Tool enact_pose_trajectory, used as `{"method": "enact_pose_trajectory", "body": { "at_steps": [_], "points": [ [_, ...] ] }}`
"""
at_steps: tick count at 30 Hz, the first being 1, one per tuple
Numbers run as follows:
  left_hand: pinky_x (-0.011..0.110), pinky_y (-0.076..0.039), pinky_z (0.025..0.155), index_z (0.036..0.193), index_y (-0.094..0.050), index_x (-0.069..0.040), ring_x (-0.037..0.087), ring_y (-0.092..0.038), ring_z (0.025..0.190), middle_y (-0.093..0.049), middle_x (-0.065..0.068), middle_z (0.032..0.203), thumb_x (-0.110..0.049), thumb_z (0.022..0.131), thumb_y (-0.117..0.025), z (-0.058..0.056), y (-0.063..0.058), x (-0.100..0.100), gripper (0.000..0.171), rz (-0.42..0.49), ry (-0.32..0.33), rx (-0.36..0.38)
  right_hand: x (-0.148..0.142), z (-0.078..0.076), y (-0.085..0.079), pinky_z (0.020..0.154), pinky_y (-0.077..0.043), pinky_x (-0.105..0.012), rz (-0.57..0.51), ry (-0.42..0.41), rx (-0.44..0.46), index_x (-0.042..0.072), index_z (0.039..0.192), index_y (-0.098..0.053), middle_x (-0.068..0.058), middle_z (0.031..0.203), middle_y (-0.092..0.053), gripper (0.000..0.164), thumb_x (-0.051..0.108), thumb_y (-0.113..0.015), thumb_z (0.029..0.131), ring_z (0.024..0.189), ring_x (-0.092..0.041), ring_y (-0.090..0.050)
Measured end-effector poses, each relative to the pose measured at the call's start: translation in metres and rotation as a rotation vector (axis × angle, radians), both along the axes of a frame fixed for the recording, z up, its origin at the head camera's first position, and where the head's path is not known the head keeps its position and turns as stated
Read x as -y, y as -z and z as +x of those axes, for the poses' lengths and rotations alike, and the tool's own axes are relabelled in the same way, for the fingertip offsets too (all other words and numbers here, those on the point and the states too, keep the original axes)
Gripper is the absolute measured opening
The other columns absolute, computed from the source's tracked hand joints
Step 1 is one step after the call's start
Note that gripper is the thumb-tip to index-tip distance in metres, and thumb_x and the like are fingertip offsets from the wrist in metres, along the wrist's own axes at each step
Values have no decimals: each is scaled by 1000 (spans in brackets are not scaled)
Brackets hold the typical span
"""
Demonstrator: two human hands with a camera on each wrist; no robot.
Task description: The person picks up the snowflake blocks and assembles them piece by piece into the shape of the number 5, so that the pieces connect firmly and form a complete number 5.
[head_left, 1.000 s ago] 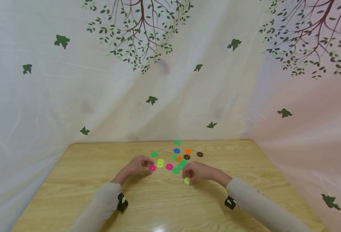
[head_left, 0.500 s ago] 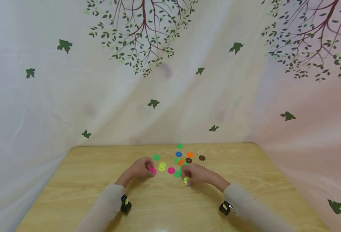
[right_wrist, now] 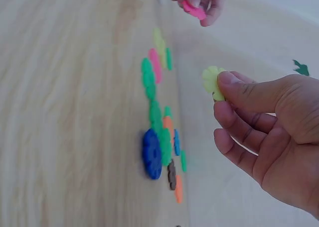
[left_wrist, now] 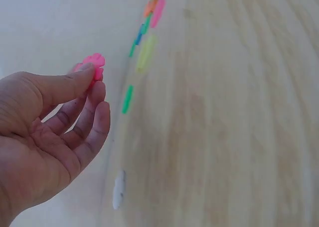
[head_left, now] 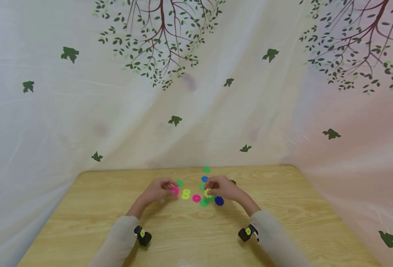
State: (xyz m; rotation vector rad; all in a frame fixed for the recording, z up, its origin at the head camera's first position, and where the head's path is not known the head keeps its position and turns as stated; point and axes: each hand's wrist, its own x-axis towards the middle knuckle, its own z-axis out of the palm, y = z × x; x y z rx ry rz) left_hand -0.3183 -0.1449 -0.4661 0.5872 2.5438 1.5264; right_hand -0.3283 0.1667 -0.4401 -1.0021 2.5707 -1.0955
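My left hand pinches a pink flower-shaped plastic disc between thumb and fingers, off the table. The left wrist view shows the other fingers curled loosely beneath it. My right hand holds a yellow flower-shaped disc upright by its edge, thumb against it. Below the right hand a dark blue disc lies on the table. Between the hands lie another pink disc, yellow discs that seem to overlap, and a green disc. The two held discs are apart.
Further back on the wooden table lie a blue disc and a green disc. Orange and brown discs are partly hidden behind my right hand in the head view. A printed curtain hangs behind.
My left hand has picked the pink disc up off the table. The right hand has moved left and away from me with the yellow disc, uncovering the dark blue one.
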Motion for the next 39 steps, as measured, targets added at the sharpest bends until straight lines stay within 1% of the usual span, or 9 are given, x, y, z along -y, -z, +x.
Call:
{"method": "enact_pose_trajectory", "body": {
  "at_steps": [6, 11, 13, 19, 24, 29, 32, 36, 39],
  "points": [
    [44, -61, 82, 120, -67, 6, 12, -64, 85, -71, 17, 100, -5, 92, -72, -3, -11, -5, 31, 164, -36, 30, 5, -10, -6, 65, -54, -22, -76, 71, -24, 1, 107, -74, -9, 93, -73, 15, 9, -72, 95, 74, -8, -61],
    [52, -60, 87, 120, -67, 3, 20, -70, 89, -73, 15, 103, -11, 93, -75, -3, -20, -12, 32, 247, -73, 44, 9, -12, -14, 60, -58, -43, -160, 107, 25, 2, 111, -73, -13, 90, -72, 18, 14, -70, 97, 73, -30, -63],
    [54, -59, 90, 120, -67, 2, 26, -71, 93, -73, 12, 103, -12, 93, -75, -1, -22, -15, 31, 278, -83, 54, 11, -12, -16, 60, -58, -48, -188, 123, 39, 3, 113, -73, -15, 91, -72, 20, 16, -69, 98, 74, -31, -64],
    [47, -60, 89, 123, -66, 1, 31, -71, 95, -73, 9, 102, -14, 95, -72, 1, -26, -24, 32, 353, -91, 75, 22, -10, -22, 72, -61, -30, -325, 168, 42, 2, 115, -72, -22, 100, -74, 22, 15, -70, 98, 78, -13, -70],
    [32, -61, 84, 124, -64, 4, 16, -71, 89, -74, 12, 104, -13, 98, -69, 0, -24, -27, 32, 385, -103, 72, 31, -9, -21, 75, -63, -28, -424, 168, 49, 0, 113, -72, -22, 103, -74, 20, 11, -70, 96, 83, -22, -74],
    [27, -60, 83, 128, -61, 7, 8, -70, 86, -74, 14, 106, -11, 99, -67, 1, -22, -28, 34, 403, -101, 84, 39, -10, -14, 76, -63, -31, -464, 142, 89, -2, 112, -71, -25, 103, -72, 19, 8, -70, 96, 88, -32, -74],
    [31, -61, 86, 128, -62, 6, 10, -70, 86, -74, 12, 106, -12, 99, -67, 3, -22, -30, 34, 402, -103, 99, 42, -9, -12, 77, -63, -31, -477, 140, 95, -3, 113, -70, -26, 103, -71, 20, 9, -70, 96, 90, -37, -73],
    [48, -59, 93, 129, -62, 4, 23, -71, 91, -74, 8, 105, -14, 100, -67, 2, -22, -33, 35, 391, -91, 110, 42, -8, -11, 75, -62, -27, -493, 167, 85, -2, 113, -71, -25, 103, -71, 20, 10, -69, 97, 93, -46, -71],
    [55, -57, 93, 129, -62, 3, 30, -70, 93, -74, 9, 104, -15, 100, -66, 1, -22, -35, 35, 372, -84, 105, 42, -9, -11, 72, -61, -26, -495, 191, 66, -1, 112, -72, -25, 103, -72, 18, 10, -69, 97, 91, -42, -72]
  ]
}}
